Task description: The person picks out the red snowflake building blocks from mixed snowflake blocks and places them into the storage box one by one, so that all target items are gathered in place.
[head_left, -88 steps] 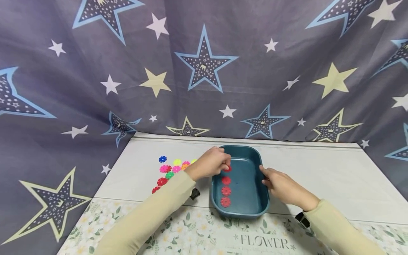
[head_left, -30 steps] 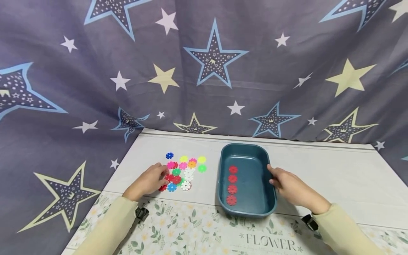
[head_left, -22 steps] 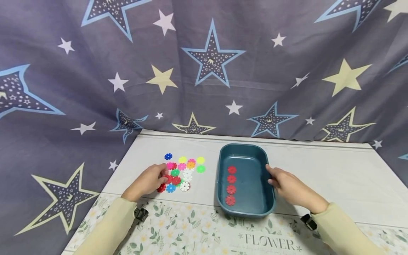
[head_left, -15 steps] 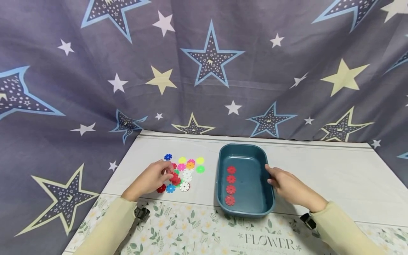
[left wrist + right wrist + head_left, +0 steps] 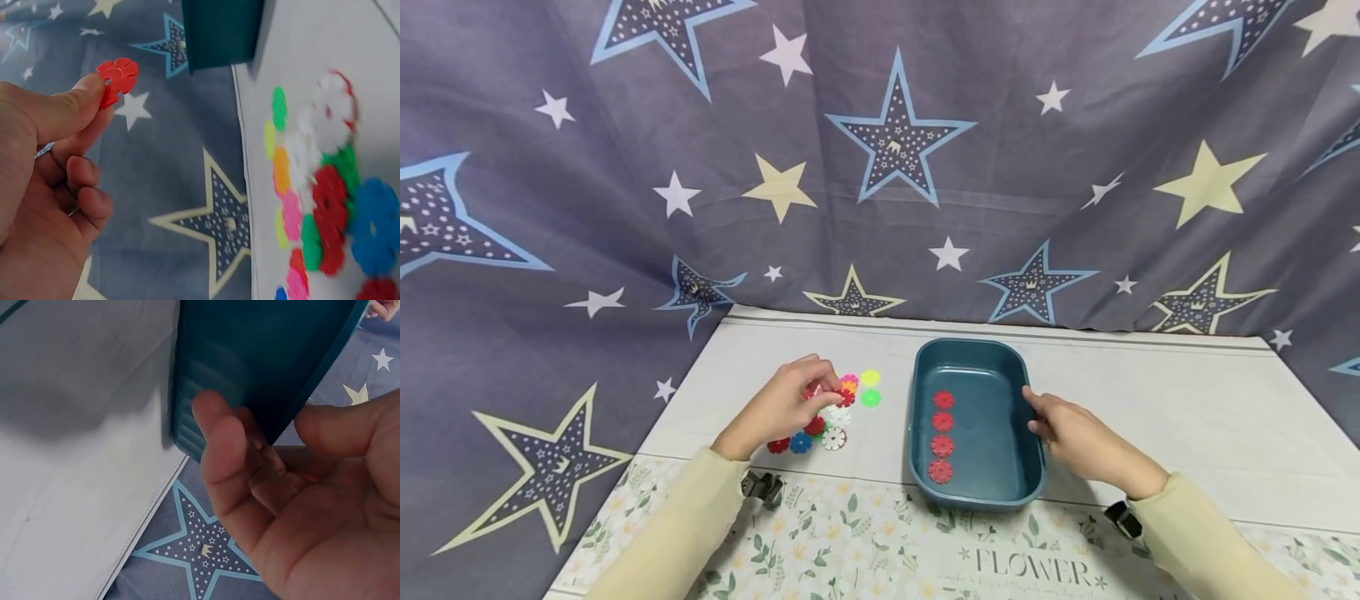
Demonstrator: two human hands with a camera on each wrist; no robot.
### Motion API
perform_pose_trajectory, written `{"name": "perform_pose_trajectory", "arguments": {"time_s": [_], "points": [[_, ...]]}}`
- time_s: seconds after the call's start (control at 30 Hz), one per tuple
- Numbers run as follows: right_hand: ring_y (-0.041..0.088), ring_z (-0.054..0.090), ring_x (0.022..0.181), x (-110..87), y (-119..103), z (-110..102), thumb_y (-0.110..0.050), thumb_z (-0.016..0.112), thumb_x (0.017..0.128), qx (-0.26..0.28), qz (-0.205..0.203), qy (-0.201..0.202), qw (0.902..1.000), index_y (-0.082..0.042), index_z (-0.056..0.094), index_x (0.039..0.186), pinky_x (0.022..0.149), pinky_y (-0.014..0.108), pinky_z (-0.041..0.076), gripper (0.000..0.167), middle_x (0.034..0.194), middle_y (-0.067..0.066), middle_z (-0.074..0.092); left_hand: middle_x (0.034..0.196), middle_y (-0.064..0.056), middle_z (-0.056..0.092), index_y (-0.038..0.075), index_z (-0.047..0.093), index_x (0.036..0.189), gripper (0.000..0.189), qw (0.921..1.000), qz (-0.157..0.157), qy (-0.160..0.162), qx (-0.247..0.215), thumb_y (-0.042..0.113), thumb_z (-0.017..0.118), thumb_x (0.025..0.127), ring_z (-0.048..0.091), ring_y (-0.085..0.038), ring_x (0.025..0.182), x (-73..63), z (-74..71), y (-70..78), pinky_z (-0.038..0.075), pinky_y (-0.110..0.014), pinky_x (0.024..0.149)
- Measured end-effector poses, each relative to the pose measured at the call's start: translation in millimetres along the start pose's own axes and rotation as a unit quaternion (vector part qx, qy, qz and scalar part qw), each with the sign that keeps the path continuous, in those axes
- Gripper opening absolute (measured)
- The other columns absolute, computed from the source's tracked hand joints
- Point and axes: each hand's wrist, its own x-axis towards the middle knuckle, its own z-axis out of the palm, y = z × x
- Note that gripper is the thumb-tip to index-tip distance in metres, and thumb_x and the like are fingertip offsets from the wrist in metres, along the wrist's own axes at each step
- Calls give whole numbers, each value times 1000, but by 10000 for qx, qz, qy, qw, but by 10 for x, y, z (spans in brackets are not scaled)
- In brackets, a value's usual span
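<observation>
In the head view my left hand is raised over a loose spread of coloured flower-shaped plastic discs. It pinches a red flower-shaped disc between thumb and index finger, while the other fingers curl in the left wrist view. My right hand holds the right side of a dark teal rectangular bin. In the right wrist view the thumb is at the bin's rim and the fingers are against its outer wall. Inside the bin, several red discs lie in a row along the left.
On the white tabletop left of the bin lie a white disc, a blue disc, a green disc and a yellow disc, among others. A floral cloth covers the front. A starry curtain hangs behind.
My left hand has gone from the bin back to the spread of discs, picked up a red disc and carried it up and rightward. The right hand stays on the bin.
</observation>
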Motion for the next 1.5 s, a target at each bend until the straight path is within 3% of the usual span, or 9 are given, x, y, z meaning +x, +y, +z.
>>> {"name": "perform_pose_trajectory", "arguments": {"time_s": [0.23, 0.4, 0.77, 0.9, 1.07, 1.33, 1.43, 1.5], "points": [[14, 53, 79, -14, 21, -14, -3, 56, 94, -18, 63, -10, 10000, 15, 41, 133, 64, 32, 41, 46, 101, 15, 61, 80, 13, 57, 19, 61, 80, 15, 9977, 636, -208, -93, 13, 75, 81, 47, -9, 70, 324, 273, 170, 42, -26, 61], [13, 53, 79, -18, 40, -12, -4, 55, 94, -37, 98, -46, 9999, 14, 41, 134, 63, 32, 41, 46, 97, 11, 60, 78, 12, 57, 18, 60, 76, 17, 9945, 945, -378, 241, 15, 76, 80, 50, -13, 71, 614, 486, 288, 42, -26, 66], [10, 46, 70, -1, 55, -4, -4, 55, 94, -7, 50, -56, 10000, 14, 40, 134, 61, 30, 38, 47, 86, 3, 56, 71, 11, 52, 20, 62, 73, 16, 9866, 869, -714, 1180, 17, 75, 83, 41, -9, 67, 1151, 830, 330, 37, -25, 64], [10, 48, 71, 5, 61, 0, -4, 56, 94, -65, 39, -30, 10000, 14, 41, 134, 62, 30, 38, 46, 89, 5, 58, 71, 13, 53, 21, 63, 72, 17, 9797, 768, -1013, 1548, 15, 73, 84, 43, -8, 68, 1289, 945, 294, 38, -25, 69], [10, 49, 72, 9, 51, 1, -3, 55, 94, -89, 47, -2, 9999, 14, 40, 134, 62, 29, 39, 47, 92, 8, 59, 68, 14, 56, 20, 63, 72, 16, 9676, 887, -1262, 1998, 10, 69, 82, 44, -10, 68, 1421, 1068, 239, 40, -27, 73], [10, 49, 72, 4, 28, -8, -1, 54, 94, -33, 34, 2, 10000, 14, 39, 135, 62, 29, 39, 47, 91, 7, 58, 67, 14, 55, 20, 67, 73, 18, 9599, 1016, -1546, 2105, 3, 66, 78, 47, -11, 69, 1586, 1176, 169, 41, -29, 77], [10, 49, 72, 3, 28, -14, -2, 54, 94, -44, 33, -9, 10000, 14, 39, 135, 62, 29, 39, 46, 92, 7, 58, 62, 12, 51, 20, 60, 64, 23, 9500, 1163, -1706, 2343, 1, 67, 76, 45, -10, 66, 1624, 1197, 180, 40, -28, 76], [11, 49, 73, 3, 32, -19, -2, 54, 94, -38, 40, -19, 10000, 14, 39, 135, 62, 29, 40, 46, 94, 7, 59, 56, 10, 42, 20, 49, 57, 32, 9410, 1306, -1762, 2577, 0, 67, 75, 38, -10, 61, 1655, 1212, 205, 37, -25, 68]]}}
